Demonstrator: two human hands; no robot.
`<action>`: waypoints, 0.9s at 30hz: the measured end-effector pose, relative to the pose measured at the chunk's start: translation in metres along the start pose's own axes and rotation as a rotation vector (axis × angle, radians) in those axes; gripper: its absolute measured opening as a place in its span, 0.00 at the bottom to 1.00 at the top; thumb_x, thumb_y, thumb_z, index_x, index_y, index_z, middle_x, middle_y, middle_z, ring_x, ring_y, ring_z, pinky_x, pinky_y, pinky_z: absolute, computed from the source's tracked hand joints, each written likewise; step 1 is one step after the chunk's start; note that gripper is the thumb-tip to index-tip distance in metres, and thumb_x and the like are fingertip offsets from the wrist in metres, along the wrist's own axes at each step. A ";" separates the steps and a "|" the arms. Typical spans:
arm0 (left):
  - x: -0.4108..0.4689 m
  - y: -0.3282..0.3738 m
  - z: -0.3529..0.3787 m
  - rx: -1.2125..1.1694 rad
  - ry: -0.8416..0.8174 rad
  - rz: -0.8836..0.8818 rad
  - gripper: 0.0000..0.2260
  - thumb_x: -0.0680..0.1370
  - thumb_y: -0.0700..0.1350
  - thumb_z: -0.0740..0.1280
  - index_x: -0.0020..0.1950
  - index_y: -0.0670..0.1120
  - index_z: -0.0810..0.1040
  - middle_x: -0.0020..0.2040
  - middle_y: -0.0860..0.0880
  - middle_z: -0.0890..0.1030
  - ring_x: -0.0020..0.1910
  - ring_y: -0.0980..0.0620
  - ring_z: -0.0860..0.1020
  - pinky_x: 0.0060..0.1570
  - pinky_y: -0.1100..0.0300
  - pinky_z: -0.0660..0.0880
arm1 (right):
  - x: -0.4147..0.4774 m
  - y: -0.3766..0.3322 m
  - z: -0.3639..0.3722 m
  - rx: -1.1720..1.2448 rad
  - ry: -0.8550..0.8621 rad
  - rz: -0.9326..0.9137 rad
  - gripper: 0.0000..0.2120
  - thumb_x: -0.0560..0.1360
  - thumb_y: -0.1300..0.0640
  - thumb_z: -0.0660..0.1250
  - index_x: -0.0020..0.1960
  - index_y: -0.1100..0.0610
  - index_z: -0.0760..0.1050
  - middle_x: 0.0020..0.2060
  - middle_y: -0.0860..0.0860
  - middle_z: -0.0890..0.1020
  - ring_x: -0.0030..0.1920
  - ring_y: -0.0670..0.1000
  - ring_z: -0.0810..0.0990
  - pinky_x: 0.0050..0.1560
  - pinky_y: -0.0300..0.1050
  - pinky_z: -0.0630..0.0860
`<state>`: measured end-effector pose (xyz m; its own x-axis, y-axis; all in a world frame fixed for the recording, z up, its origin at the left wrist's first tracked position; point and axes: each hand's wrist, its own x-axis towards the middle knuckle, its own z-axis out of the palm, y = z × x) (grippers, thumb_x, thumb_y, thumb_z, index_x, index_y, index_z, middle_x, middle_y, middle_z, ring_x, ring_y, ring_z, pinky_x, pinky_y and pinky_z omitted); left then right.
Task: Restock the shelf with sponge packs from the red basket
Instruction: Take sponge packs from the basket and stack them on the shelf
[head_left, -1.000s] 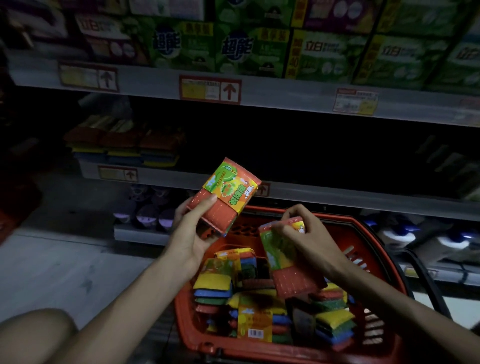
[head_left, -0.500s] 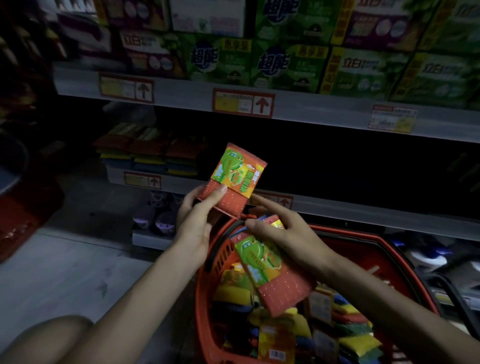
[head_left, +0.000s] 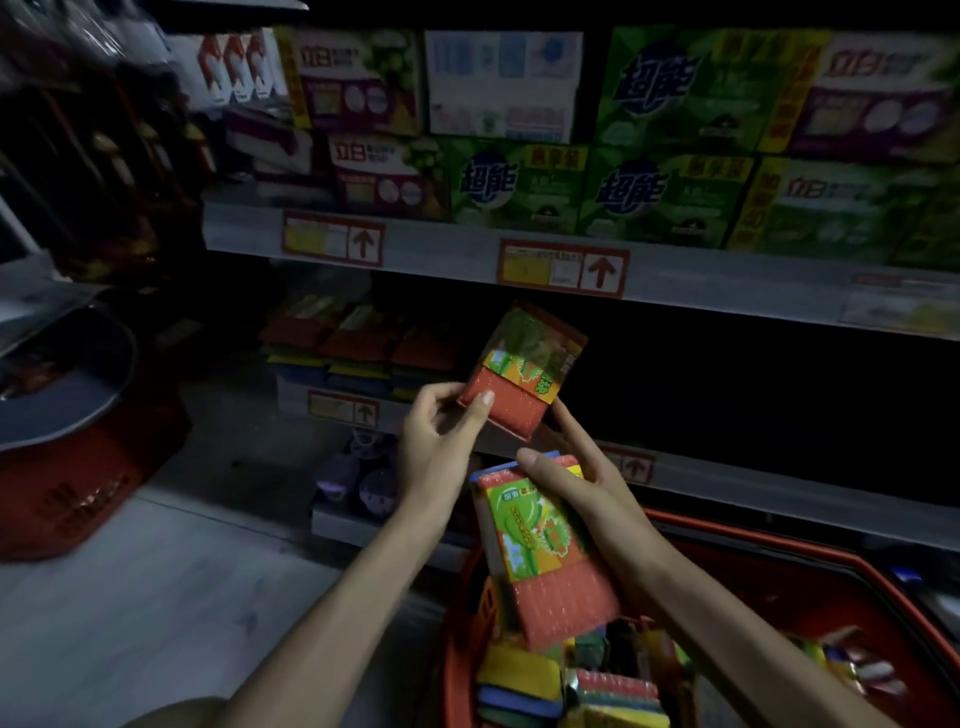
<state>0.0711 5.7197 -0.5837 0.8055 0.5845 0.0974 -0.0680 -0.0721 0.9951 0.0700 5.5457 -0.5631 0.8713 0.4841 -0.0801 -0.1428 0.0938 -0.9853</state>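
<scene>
Head view, dim shop aisle: trouble, if it comes, is likeliest at the grey metal shelf (head_left: 779, 488). A short row of stacked sponge packs (head_left: 363, 343) sits at the left of its middle tier, with dark space to the right. Reaching in under this poor light, you could nudge that row and topple it.

Below your arms stands the red plastic basket (head_left: 779, 551), holding a jumble of multicoloured loose sponge packs (head_left: 519, 680).

Your right hand (head_left: 587, 499) grips an orange-and-green wrapped pack (head_left: 545, 551) above the basket's near rim, thumb across its top edge. Loosen that hold and it may fall outside the basket.

Your left hand (head_left: 436, 447) pinches the lower end of a raised sponge pack (head_left: 519, 379), thumb on its red face. It hangs before the middle tier, not yet on it. Held at one end only, its slick wrapper could swing or slip.
</scene>
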 end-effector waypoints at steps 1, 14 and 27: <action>0.002 -0.001 0.000 0.033 -0.007 0.012 0.12 0.73 0.58 0.75 0.53 0.56 0.81 0.52 0.53 0.86 0.56 0.54 0.83 0.60 0.48 0.80 | 0.004 0.000 -0.001 -0.002 0.013 0.009 0.31 0.75 0.54 0.74 0.69 0.32 0.66 0.53 0.52 0.88 0.47 0.53 0.88 0.44 0.42 0.82; 0.018 -0.004 0.008 0.326 -0.127 -0.036 0.20 0.85 0.45 0.64 0.77 0.47 0.72 0.70 0.45 0.77 0.69 0.47 0.75 0.62 0.58 0.71 | 0.031 -0.010 -0.010 -0.097 0.098 0.080 0.26 0.74 0.50 0.75 0.65 0.36 0.66 0.47 0.45 0.84 0.40 0.45 0.88 0.35 0.35 0.80; 0.027 -0.015 0.014 0.263 -0.066 -0.201 0.24 0.83 0.40 0.66 0.79 0.45 0.68 0.50 0.50 0.78 0.54 0.48 0.79 0.61 0.50 0.76 | 0.051 -0.019 -0.010 -0.164 0.068 0.147 0.27 0.72 0.47 0.77 0.68 0.46 0.72 0.47 0.50 0.88 0.44 0.50 0.89 0.39 0.39 0.81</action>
<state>0.1021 5.7250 -0.5965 0.8242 0.5553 -0.1106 0.2436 -0.1713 0.9546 0.1220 5.5603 -0.5504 0.8772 0.4217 -0.2295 -0.1976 -0.1185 -0.9731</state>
